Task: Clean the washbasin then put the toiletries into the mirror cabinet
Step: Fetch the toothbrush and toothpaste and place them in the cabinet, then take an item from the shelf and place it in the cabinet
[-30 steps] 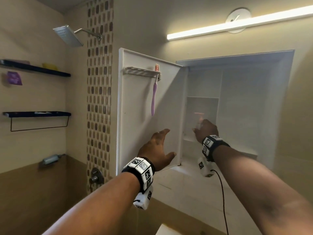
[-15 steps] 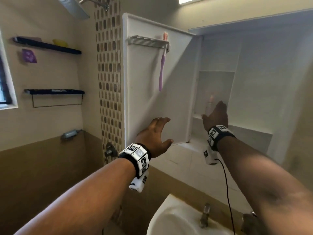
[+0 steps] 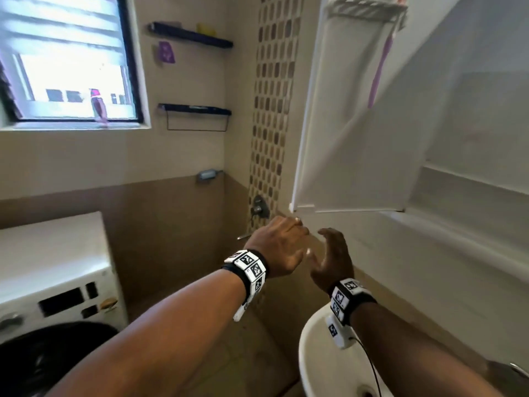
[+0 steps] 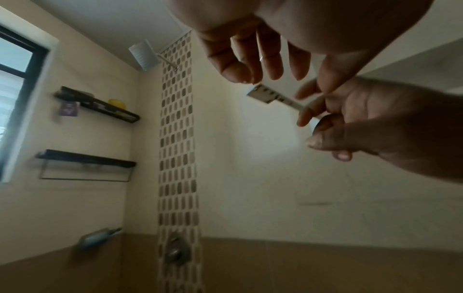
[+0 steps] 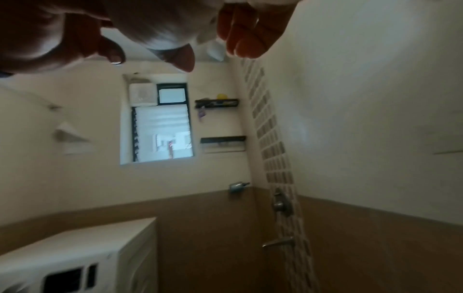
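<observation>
White cabinet door [image 3: 352, 133] hangs open at one o'clock above our hands, a purple toothbrush [image 3: 379, 67] dangling upright from its rack. Our left hand [image 3: 279, 246] and right hand [image 3: 332, 259] hover side by side — both loose, fingers relaxed, grasping nothing. The washbasin [image 3: 320, 365] sits at five o'clock, nearer the right hand.

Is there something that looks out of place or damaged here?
Nothing stands out. The cabinet door hangs open with a purple toothbrush in its rack, and both hands, left hand and right hand, hold nothing.
</observation>
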`<state>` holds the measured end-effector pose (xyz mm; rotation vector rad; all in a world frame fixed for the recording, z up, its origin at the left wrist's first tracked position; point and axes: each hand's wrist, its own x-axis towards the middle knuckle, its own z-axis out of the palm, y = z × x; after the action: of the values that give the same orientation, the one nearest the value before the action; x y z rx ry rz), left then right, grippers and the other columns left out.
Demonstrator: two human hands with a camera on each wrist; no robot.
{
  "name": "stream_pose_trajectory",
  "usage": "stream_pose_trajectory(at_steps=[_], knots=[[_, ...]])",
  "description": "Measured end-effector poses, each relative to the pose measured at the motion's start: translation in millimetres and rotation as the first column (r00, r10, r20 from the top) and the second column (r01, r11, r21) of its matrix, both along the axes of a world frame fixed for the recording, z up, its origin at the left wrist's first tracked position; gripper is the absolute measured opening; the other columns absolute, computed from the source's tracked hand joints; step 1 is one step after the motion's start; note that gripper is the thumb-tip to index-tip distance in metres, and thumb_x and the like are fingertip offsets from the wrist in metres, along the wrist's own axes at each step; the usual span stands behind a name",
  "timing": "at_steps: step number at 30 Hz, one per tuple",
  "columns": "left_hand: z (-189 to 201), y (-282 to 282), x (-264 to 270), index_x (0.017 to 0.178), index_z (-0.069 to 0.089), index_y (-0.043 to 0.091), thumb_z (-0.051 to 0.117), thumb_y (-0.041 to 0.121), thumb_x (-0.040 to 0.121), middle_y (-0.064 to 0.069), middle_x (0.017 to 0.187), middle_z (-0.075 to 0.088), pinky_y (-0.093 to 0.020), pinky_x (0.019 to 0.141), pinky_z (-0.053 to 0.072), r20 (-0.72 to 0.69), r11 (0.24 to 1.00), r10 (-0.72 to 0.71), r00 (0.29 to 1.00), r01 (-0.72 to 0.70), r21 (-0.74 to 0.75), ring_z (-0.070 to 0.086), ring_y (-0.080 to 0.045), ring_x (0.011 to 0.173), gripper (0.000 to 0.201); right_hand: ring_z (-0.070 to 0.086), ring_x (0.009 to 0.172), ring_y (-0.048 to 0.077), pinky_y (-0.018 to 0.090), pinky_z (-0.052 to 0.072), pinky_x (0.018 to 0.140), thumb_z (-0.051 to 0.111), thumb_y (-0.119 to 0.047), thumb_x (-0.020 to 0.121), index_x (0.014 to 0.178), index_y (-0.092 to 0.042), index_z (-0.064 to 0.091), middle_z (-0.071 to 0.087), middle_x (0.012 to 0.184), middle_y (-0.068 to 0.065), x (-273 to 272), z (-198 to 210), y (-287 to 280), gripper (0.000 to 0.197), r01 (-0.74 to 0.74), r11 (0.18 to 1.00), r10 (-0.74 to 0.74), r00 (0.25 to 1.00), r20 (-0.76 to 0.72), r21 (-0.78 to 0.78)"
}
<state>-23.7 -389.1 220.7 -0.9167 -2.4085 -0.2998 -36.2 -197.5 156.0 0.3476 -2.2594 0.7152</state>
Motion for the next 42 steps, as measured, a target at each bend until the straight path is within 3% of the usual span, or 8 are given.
stream_pose_trajectory(at_steps=[6, 16, 18, 20, 23, 30, 37, 42], knots=[[-46.3, -99.0, 7.3, 0.115, 0.071, 0.020, 0.061, 0.049, 0.088, 0.000, 0.125, 0.061, -0.040, 0.076, 0.059, 0.134, 0.982, 0.145, 0.980, -0.126, -0.141, 0.056, -0.024, 0.111, 0.041, 0.064, 0.113, 0.025, 0.028, 0.050, 0.086, 0.062, -0.032, 0.090, 0.153, -0.049, 0.009, 0.050, 0.147, -0.004, 12.4, -15.2, -103.4, 0.084, -0.306, 0.942, 0.255, 0.918, 0.304, 0.135], [-64.2, -280.8, -5.1, 0.108, 0.068, 0.030, 0.056, 0.056, 0.085, 0.015, 0.145, 0.047, -0.038, 0.088, 0.055, 0.220, 0.963, 0.267, 0.938, -0.268, -0.027, 0.048, -0.015, 0.124, 0.037, 0.067, 0.099, 0.028, 0.040, 0.055, 0.080, 0.058, -0.036, 0.087, 0.150, -0.049, -0.018, 0.054, 0.136, -0.001, -33.0, -20.0, -279.7, 0.100, -0.400, 0.827, 0.211, 0.872, 0.442, 0.394], [-64.9, -318.7, -7.5, 0.102, 0.070, 0.029, 0.057, 0.056, 0.085, 0.015, 0.151, 0.043, -0.037, 0.091, 0.054, 0.233, 0.946, 0.318, 0.919, -0.324, -0.014, 0.047, -0.014, 0.128, 0.035, 0.067, 0.098, 0.028, 0.039, 0.055, 0.082, 0.056, -0.036, 0.088, 0.153, -0.047, -0.010, 0.056, 0.129, -0.002, -42.0, -17.9, -319.3, 0.094, -0.416, 0.831, 0.229, 0.861, 0.455, 0.369], [-65.5, -355.7, -12.7, 0.100, 0.070, 0.030, 0.059, 0.055, 0.085, 0.016, 0.150, 0.045, -0.036, 0.092, 0.054, 0.244, 0.923, 0.364, 0.899, -0.383, 0.034, 0.048, -0.013, 0.128, 0.032, 0.066, 0.100, 0.026, 0.034, 0.053, 0.085, 0.056, -0.033, 0.090, 0.153, -0.038, 0.027, 0.055, 0.130, -0.004, -53.3, -17.1, -358.2, 0.069, -0.399, 0.846, 0.243, 0.878, 0.412, 0.353], [-68.6, -395.3, -16.8, 0.097, 0.070, 0.028, 0.063, 0.050, 0.084, 0.014, 0.130, 0.061, -0.033, 0.088, 0.054, 0.253, 0.879, 0.408, 0.877, -0.452, 0.150, 0.055, -0.014, 0.116, 0.026, 0.066, 0.094, 0.019, 0.023, 0.049, 0.082, 0.062, -0.027, 0.091, 0.107, -0.020, 0.072, 0.060, 0.120, -0.004, -65.9, -20.0, -403.2, 0.020, -0.376, 0.894, 0.300, 0.906, 0.299, 0.242], [-80.2, -452.3, -30.2, 0.111, 0.061, 0.031, 0.055, 0.034, 0.090, 0.000, 0.092, 0.072, -0.032, 0.078, 0.054, 0.352, 0.774, 0.501, 0.790, -0.591, 0.226, 0.067, -0.023, 0.090, 0.022, 0.047, 0.060, 0.015, 0.024, 0.032, 0.061, 0.062, -0.027, 0.087, 0.054, -0.021, 0.040, 0.047, 0.069, -0.008, -86.0, -13.8, -466.7, 0.039, -0.389, 0.898, 0.301, 0.884, 0.357, 0.207], [-64.8, -472.6, -59.9, 0.111, 0.045, 0.031, 0.043, 0.021, 0.101, -0.009, 0.086, 0.070, -0.041, 0.069, 0.056, 0.389, 0.726, 0.536, 0.750, -0.644, 0.242, 0.066, -0.035, 0.075, 0.014, 0.050, 0.058, 0.023, 0.025, 0.032, 0.056, 0.053, -0.021, 0.081, 0.059, -0.012, 0.041, 0.050, 0.056, -0.002, -133.9, 6.5, -495.6, 0.027, -0.350, 0.919, 0.256, 0.879, 0.403, 0.179], [-27.5, -490.5, -112.7, 0.132, 0.050, 0.029, 0.050, 0.019, 0.100, -0.007, 0.108, 0.073, -0.038, 0.077, 0.057, 0.302, 0.719, 0.578, 0.758, -0.648, 0.251, 0.070, -0.030, 0.088, 0.034, 0.057, 0.065, 0.025, 0.028, 0.040, 0.057, 0.055, -0.015, 0.086, 0.077, -0.019, 0.052, 0.062, 0.073, 0.002, -192.6, 42.1, -511.1, 0.011, -0.356, 0.928, 0.314, 0.906, 0.283, 0.109]])
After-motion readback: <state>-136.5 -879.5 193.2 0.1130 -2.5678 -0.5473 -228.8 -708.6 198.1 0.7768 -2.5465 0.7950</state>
